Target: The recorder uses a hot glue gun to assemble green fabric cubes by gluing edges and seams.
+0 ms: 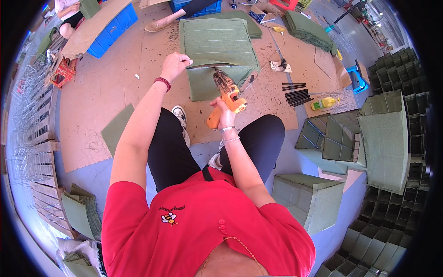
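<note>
A stack or box of green felt-like sheets lies on the cardboard ahead of me. At its near side a flap edge is lifted, with a dark line along it. My left hand pinches the left corner of that edge between thumb and fingers. My right hand grips the handle of an orange hot glue gun, whose front is smeared brown. The gun's nozzle points at the middle of the dark-lined edge, close to or touching it. Its trigger is mostly hidden by my fingers.
Black glue sticks and a yellow bottle lie to the right. Green boxes stand nearer, beside stacked green boxes. More green sheets lie at back right. Another person's leg reaches in near a blue crate.
</note>
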### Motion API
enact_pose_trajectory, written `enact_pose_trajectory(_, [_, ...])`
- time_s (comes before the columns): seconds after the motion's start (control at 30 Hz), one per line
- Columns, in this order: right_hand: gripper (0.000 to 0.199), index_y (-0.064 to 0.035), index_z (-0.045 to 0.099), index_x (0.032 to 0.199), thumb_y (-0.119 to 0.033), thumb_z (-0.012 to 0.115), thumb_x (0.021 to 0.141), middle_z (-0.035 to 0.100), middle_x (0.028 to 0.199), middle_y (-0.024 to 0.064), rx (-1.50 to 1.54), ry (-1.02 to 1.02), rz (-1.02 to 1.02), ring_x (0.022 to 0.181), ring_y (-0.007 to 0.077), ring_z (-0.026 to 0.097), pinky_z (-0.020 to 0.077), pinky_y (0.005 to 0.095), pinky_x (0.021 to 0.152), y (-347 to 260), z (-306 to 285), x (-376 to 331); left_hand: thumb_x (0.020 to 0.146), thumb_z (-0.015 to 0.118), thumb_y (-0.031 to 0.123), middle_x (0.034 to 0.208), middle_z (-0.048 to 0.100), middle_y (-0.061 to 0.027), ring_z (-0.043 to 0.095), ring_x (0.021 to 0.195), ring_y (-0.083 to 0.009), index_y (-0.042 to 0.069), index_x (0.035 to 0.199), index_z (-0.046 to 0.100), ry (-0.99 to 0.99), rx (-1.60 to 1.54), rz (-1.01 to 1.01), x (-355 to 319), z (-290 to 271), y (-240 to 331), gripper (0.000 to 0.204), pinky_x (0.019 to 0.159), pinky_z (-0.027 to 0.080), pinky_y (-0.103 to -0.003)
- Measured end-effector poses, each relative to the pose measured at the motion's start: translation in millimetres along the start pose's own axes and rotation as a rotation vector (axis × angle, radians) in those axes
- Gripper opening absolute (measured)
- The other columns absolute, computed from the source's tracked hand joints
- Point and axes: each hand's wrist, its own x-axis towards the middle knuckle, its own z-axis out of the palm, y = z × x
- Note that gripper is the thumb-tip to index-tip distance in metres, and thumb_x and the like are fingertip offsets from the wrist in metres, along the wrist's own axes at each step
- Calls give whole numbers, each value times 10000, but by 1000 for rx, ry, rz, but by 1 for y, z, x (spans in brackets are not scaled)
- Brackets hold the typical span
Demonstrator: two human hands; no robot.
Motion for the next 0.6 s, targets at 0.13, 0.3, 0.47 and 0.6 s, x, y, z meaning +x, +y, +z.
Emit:
enact_pose_trajectory(0.13, [97, -27, 522, 855, -91, 576, 806, 567, 716, 53, 1, 4, 9, 693, 169, 573, 446, 290, 693, 3, 3, -4, 765, 642, 239, 751, 656, -131, 622, 696, -251, 59, 850, 689, 8, 20, -1, -1, 0, 2, 205, 688, 466, -350])
enact_pose_trajectory(0.3, [85, -27, 521, 853, -87, 563, 810, 559, 718, 53, 31, -2, 2, 692, 172, 573, 444, 295, 699, 1, 1, -1, 767, 641, 242, 754, 656, -131, 623, 700, -254, 66, 860, 690, 4, 19, 4, -1, -1, 2, 206, 692, 467, -350])
enact_pose_trajectory(0.47, [77, -20, 515, 872, -76, 548, 831, 565, 724, 56, 57, 9, -3, 690, 146, 555, 438, 268, 685, -3, -2, 2, 768, 640, 241, 754, 656, -133, 624, 702, -254, 67, 862, 690, -4, 29, -12, -1, -3, 3, 204, 691, 467, -352])
enact_pose_trajectory(0.6, [78, -18, 510, 874, -71, 546, 830, 555, 721, 54, 27, 30, -11, 681, 149, 554, 438, 272, 679, -4, -2, 1, 767, 643, 236, 750, 654, -134, 622, 695, -251, 65, 858, 690, 10, 16, -4, -1, -2, 0, 200, 685, 466, -351])
